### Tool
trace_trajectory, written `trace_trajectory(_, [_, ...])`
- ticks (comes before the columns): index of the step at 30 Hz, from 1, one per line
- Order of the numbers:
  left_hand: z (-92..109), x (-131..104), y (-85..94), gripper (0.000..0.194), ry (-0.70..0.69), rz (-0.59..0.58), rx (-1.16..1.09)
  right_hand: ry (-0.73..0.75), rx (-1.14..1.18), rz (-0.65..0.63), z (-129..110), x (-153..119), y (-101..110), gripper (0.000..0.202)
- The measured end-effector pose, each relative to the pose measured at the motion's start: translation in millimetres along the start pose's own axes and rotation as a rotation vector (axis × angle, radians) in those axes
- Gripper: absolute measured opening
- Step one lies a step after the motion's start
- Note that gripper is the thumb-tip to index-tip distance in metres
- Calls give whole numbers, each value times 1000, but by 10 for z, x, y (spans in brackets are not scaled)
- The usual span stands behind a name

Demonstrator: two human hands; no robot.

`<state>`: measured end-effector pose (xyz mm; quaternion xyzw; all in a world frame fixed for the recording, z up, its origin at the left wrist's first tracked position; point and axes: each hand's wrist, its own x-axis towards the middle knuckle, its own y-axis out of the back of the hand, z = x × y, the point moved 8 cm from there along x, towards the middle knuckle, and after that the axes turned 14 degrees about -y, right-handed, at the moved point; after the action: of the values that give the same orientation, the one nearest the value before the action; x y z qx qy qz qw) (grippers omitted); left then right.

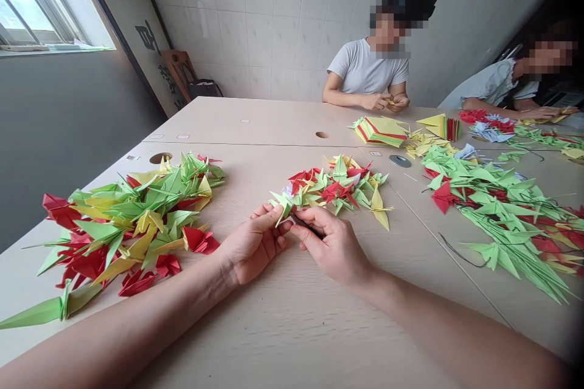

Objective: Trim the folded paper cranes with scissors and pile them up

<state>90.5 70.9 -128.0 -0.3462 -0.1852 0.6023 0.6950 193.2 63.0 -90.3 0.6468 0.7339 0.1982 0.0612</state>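
Observation:
Near the middle of the table, my left hand [260, 240] pinches a small green folded paper piece [283, 203] between thumb and fingers. My right hand [335, 240] touches it from the right, its fingers closed on a thin dark tool [306, 225] that points at the green paper. Just beyond my hands lies a small pile of folded paper pieces [340, 185] in green, red, yellow and pale purple. A larger pile of green, red and yellow folded paper [137, 219] spreads to the left of my left hand.
Strung green and red paper pieces [497, 194] cover the table's right side, with a dark cord [460, 255] beside them. Stacked coloured paper [381, 130] lies at the back. Two people sit across, handling paper. The table [255, 328] has a round hole [160, 158] at left.

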Motion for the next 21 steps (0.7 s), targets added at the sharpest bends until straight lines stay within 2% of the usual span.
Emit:
trace_trajectory(13, [14, -3, 20, 3, -3, -3, 3, 44, -31, 27, -33, -1, 20, 11])
trace_trajectory(21, [22, 4, 1, 3, 3, -14, 19, 47, 18, -1, -21, 5, -7, 13])
